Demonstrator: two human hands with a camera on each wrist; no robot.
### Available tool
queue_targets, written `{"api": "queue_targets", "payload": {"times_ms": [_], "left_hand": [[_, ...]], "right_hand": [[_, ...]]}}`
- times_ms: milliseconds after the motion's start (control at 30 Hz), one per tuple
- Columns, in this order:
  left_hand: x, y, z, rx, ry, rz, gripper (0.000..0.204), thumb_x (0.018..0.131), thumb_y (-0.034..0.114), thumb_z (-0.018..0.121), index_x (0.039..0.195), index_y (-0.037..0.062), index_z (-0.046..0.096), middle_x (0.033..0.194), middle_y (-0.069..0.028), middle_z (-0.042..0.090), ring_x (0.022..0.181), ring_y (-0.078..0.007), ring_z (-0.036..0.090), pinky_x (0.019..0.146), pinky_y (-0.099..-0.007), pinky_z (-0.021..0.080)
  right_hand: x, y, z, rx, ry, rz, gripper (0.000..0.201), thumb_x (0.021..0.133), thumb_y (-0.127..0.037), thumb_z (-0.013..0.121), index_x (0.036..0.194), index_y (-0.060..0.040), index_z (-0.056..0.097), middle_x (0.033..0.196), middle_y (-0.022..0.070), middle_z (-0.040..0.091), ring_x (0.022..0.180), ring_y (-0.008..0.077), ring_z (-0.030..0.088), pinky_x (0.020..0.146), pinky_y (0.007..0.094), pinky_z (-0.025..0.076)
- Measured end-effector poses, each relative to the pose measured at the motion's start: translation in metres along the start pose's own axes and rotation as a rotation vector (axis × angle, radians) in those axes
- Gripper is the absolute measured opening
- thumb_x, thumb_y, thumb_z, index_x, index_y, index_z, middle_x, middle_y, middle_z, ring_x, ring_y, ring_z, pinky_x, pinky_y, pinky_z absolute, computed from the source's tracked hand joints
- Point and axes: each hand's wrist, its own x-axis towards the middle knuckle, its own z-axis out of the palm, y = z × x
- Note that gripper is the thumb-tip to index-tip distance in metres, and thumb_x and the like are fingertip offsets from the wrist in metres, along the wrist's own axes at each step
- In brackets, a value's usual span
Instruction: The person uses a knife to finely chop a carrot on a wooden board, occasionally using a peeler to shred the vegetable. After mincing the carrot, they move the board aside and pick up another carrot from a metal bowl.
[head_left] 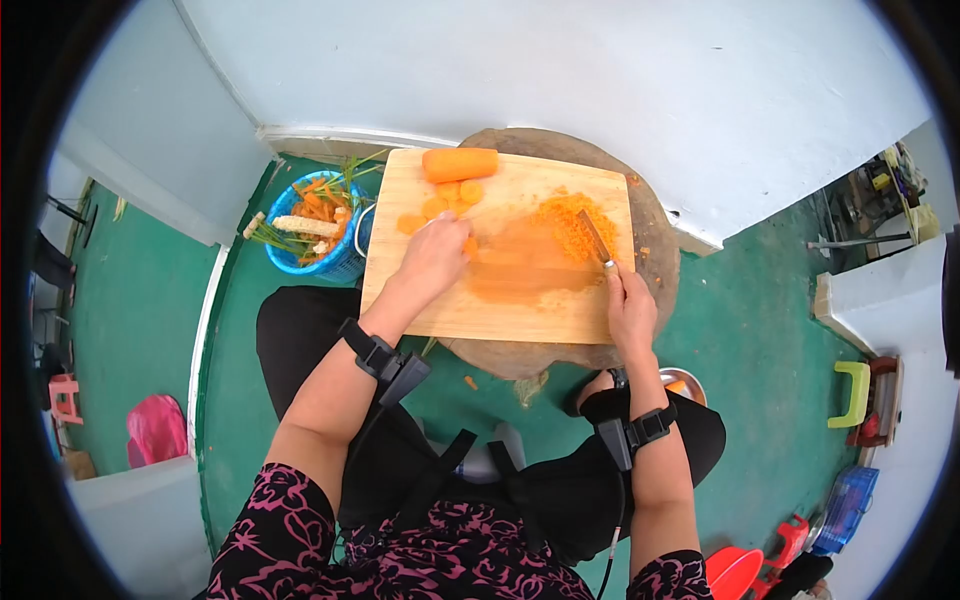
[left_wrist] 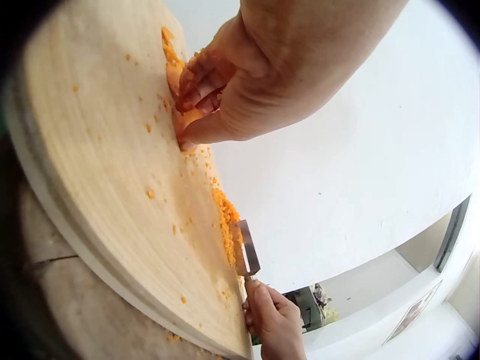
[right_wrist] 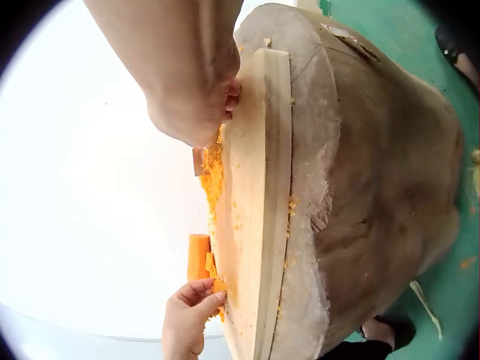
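Pinching a carrot slice (head_left: pixel 470 246) between the thumb and fingers of my left hand (head_left: pixel 430 257), I have it low over the cutting board (head_left: pixel 430 318), left of the middle. My right hand (head_left: pixel 632 308) grips the knife (head_left: pixel 596 235) by its handle, well apart to the right. The blade's long axis points away from me, slanting a little left over the minced carrot (head_left: pixel 573 238), so the slice lies off its left side, nearer my left hand.
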Motion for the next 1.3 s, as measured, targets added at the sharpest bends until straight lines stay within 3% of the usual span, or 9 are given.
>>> {"api": "queue_targets", "payload": {"times_ms": [167,267,433,633,833,933,1033,1133,1300], "left_hand": [[0.005,0.002,-0.003,0.005,-0.091,-0.084,0.019,0.071,0.007,0.068,0.090,0.0026,0.065,0.095,-0.0165,0.059,0.094,-0.0344,0.058,0.081,-0.0421,0.048],[0.004,0.006,-0.004,-0.003,-0.027,-0.031,0.011,0.071,0.004,0.064,0.082,0.0002,0.061,0.090,-0.0193,0.060,0.091,-0.0359,0.060,0.078,-0.0447,0.048],[0.003,0.001,-0.001,0.021,-0.023,-0.017,0.016,0.072,0.007,0.066,0.087,0.0018,0.064,0.091,-0.0175,0.060,0.092,-0.0349,0.059,0.079,-0.0430,0.048],[0.005,0.001,-0.001,0.038,-0.062,-0.047,0.018,0.072,0.009,0.067,0.089,0.0021,0.065,0.092,-0.0171,0.060,0.092,-0.0347,0.059,0.079,-0.0421,0.048],[0.005,-0.001,-0.001,0.058,-0.065,-0.041,0.018,0.073,0.010,0.067,0.089,0.0024,0.065,0.092,-0.0162,0.061,0.092,-0.0340,0.059,0.080,-0.0421,0.048],[0.004,-0.001,-0.003,0.048,-0.073,-0.063,0.017,0.073,0.010,0.067,0.088,0.0023,0.065,0.091,-0.0158,0.061,0.092,-0.0336,0.060,0.079,-0.0420,0.048],[0.005,-0.002,-0.001,0.026,-0.072,-0.062,0.015,0.073,0.009,0.066,0.087,0.0025,0.065,0.092,-0.0159,0.061,0.092,-0.0337,0.059,0.079,-0.0418,0.048],[0.007,0.000,-0.001,0.023,-0.070,-0.057,0.014,0.073,0.008,0.066,0.086,0.0026,0.065,0.092,-0.0163,0.061,0.092,-0.0341,0.060,0.079,-0.0421,0.048],[0.004,0.000,-0.002,-0.005,-0.049,-0.087,0.012,0.074,0.007,0.064,0.085,0.0024,0.066,0.088,-0.0175,0.064,0.088,-0.0348,0.061,0.076,-0.0430,0.049]], "right_hand": [[-0.004,-0.001,0.002,-0.114,-0.020,-0.101,0.026,0.090,-0.021,0.059,0.113,-0.0095,0.062,0.085,0.0094,0.060,0.077,0.0294,0.062,0.063,0.0395,0.050],[-0.002,-0.005,0.002,-0.137,-0.028,-0.101,0.026,0.090,-0.020,0.059,0.114,-0.0093,0.062,0.083,0.0100,0.060,0.077,0.0298,0.062,0.063,0.0389,0.050],[0.000,0.003,0.000,0.067,-0.025,0.019,0.025,0.088,-0.020,0.061,0.111,-0.0109,0.063,0.084,0.0096,0.060,0.076,0.0294,0.062,0.063,0.0388,0.050],[-0.001,-0.004,0.000,-0.066,-0.024,-0.100,0.025,0.090,-0.020,0.059,0.112,-0.0089,0.063,0.085,0.0105,0.061,0.076,0.0303,0.062,0.064,0.0386,0.050],[0.001,-0.002,0.005,0.036,0.034,-0.081,0.022,0.088,-0.019,0.061,0.108,-0.0094,0.064,0.083,0.0089,0.061,0.075,0.0286,0.062,0.061,0.0376,0.050],[-0.003,-0.010,0.004,-0.035,-0.051,-0.121,0.022,0.088,-0.020,0.060,0.107,-0.0096,0.064,0.083,0.0085,0.061,0.074,0.0286,0.062,0.061,0.0378,0.050],[-0.002,-0.016,0.005,-0.085,-0.027,-0.146,0.020,0.089,-0.021,0.060,0.105,-0.0093,0.065,0.083,0.0088,0.062,0.074,0.0288,0.062,0.061,0.0376,0.050],[-0.002,-0.018,0.007,-0.150,-0.023,-0.111,0.021,0.089,-0.021,0.060,0.105,-0.0097,0.065,0.084,0.0086,0.063,0.074,0.0291,0.063,0.062,0.0369,0.050],[0.003,0.001,0.011,0.164,0.040,0.053,0.025,0.088,-0.019,0.061,0.110,-0.0087,0.063,0.086,0.0100,0.063,0.075,0.0300,0.063,0.062,0.0374,0.051]]}}
